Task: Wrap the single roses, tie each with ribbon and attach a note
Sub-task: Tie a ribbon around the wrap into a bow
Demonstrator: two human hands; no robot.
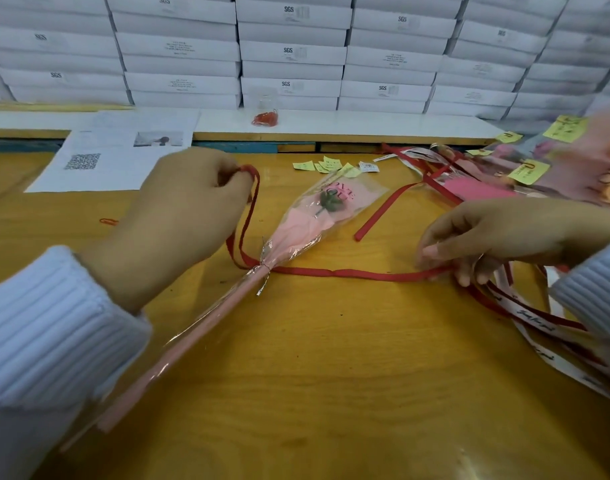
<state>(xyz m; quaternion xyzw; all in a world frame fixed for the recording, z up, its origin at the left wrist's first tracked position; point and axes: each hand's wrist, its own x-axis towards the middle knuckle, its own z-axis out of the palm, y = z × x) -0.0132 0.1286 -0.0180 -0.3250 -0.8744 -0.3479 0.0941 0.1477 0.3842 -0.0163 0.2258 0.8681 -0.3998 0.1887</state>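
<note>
Both grips are clamped on the thin red ribbon, left hand and right hand holding opposite ends taut, evidently to cinch the pink cellophane-wrapped rose at its neck.

Soft, even, fairly bright light, with faint shadows under the hands. Wide-angle bending curves the frame edges. The far right is blurred.

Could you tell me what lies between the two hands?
Head view: the pink cellophane-wrapped rose, and a red ribbon running from left hand to right hand.
</note>
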